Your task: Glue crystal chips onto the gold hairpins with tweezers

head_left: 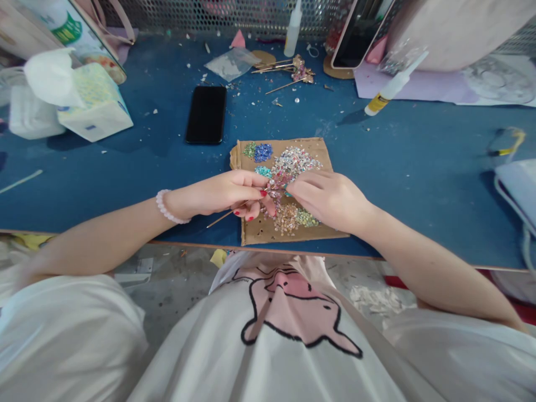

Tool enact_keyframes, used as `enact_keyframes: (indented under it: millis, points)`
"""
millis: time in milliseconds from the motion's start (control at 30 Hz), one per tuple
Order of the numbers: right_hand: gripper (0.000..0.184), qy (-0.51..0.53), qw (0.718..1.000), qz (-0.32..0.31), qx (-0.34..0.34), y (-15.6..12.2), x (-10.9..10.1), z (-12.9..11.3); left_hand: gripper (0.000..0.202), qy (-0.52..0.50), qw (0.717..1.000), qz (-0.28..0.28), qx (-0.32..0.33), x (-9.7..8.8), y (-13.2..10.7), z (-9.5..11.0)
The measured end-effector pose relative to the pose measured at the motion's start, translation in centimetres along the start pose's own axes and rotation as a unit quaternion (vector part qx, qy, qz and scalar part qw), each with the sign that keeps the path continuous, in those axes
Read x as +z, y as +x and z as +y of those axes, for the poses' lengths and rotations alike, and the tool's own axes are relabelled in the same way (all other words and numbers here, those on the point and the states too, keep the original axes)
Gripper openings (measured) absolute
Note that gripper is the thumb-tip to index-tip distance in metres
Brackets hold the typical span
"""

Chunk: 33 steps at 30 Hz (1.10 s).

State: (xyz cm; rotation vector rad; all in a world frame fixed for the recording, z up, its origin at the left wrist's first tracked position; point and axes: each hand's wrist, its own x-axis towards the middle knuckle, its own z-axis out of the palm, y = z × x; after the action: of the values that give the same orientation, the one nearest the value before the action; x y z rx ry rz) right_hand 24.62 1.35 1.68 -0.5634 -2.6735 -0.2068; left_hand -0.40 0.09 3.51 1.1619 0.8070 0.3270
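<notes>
My left hand [237, 195], with a beaded bracelet [164, 207] at its wrist, is closed on a hair stick [221, 219]. The thin gold shaft slants out below my fingers toward the table's front edge, and its pink jewelled end [280, 181] lies between my two hands. Fingers pinched, my right hand [324, 195] meets that jewelled end; what it holds is hidden, though a speck of turquoise shows at the fingertips. Beneath both hands is a piece of cardboard [251, 237] with piles of silver rhinestones [295, 160], blue rhinestones [263, 152], champagne rhinestones [286, 219] and yellow-green rhinestones [307, 217].
A black phone [206, 114] lies behind the cardboard. Several hair sticks [299, 70] and a plastic bag [232, 63] sit farther back. One glue bottle [293, 29] stands; another glue bottle [393, 86] leans at right. A tissue pack [94, 106] is at left.
</notes>
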Motion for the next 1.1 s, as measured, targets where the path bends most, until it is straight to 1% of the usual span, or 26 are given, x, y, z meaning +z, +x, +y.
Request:
enact_keyframes:
  millis: [100,200,400,567,800,1100]
  points:
    - [0.028,0.018,1.0,-0.01,0.011,-0.03,0.0,0.01,0.016,0.006,1.0,0.005,-0.006,-0.01,0.0,0.03]
    - [0.029,0.028,0.999,-0.006,0.016,-0.02,0.06,-0.02,0.013,0.001,1.0,0.01,-0.009,-0.01,0.08,-0.03]
    - [0.031,0.005,1.0,-0.002,0.011,0.03,0.19,-0.12,0.011,-0.006,1.0,0.014,-0.017,-0.01,0.18,-0.14]
    - [0.03,0.019,1.0,0.006,0.007,0.02,0.21,-0.17,0.012,0.001,1.0,0.015,-0.022,0.09,0.12,0.04]
    - [0.03,0.014,0.999,-0.026,0.021,-0.05,0.18,-0.17,0.011,0.0,1.0,0.015,-0.025,0.21,0.12,0.21]
    - [0.029,0.023,0.999,-0.023,0.037,-0.07,0.31,-0.17,0.013,0.009,1.0,0.015,-0.025,0.19,0.16,0.19]
